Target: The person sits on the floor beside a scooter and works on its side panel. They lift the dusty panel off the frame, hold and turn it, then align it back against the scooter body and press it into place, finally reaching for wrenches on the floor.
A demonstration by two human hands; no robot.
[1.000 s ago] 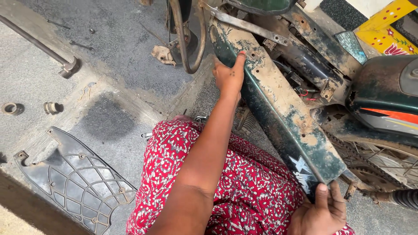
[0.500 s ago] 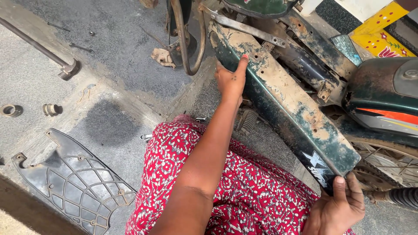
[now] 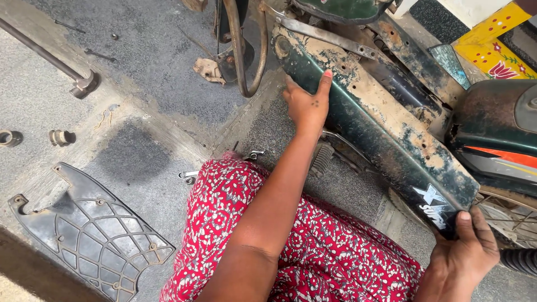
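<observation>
Gripping muddy green side panel (image 3: 386,128) | left hand (image 3: 306,106) upper centre, fingers spread flat | right hand (image 3: 464,246) lower right, fingers clamped on end | risk: slipping on caked mud

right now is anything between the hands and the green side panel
Nothing visible. The left hand lies flat on the panel near its front end, and the right hand grips its rear corner. Both touch it directly.
</observation>
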